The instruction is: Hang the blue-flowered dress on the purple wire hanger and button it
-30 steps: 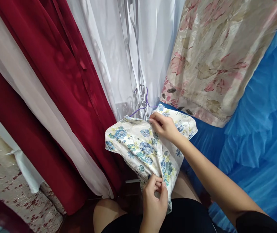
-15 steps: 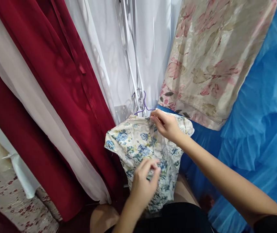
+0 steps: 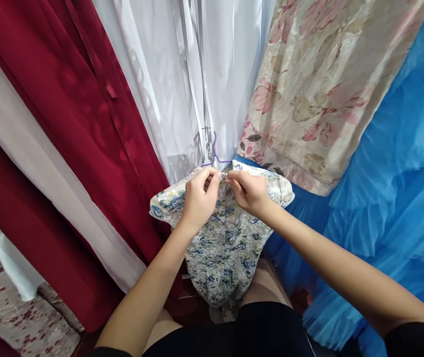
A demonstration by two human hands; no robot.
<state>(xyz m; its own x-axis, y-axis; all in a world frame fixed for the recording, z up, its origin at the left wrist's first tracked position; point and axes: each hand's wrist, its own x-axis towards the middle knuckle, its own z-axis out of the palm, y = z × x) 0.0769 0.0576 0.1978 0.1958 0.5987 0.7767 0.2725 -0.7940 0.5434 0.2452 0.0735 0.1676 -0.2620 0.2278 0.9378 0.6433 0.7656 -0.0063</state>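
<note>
A cream blouse with blue flowers (image 3: 223, 248) hangs in front of me on a purple hanger (image 3: 215, 148). My left hand (image 3: 201, 193) pinches the blouse at the top of its middle opening, just below the neckline. Close beside it, my right hand (image 3: 248, 191) grips the other edge of the same opening, its fingertips nearly touching those of the left. Whatever small fastening may lie between the fingertips is too hidden to make out. The lower part of the blouse drapes down above my legs.
Long dark red cloth (image 3: 85, 114) and white cloth (image 3: 152, 74) hang to the left and behind. Pink-flowered beige fabric (image 3: 308, 99) hangs at the upper right. Ruffled blue tulle (image 3: 390, 183) fills the right side. White straps (image 3: 193, 74) dangle above the hanger.
My left hand has risen from the lower front of the blouse to its neckline and now pinches the cloth there. My right hand has stayed near the neckline.
</note>
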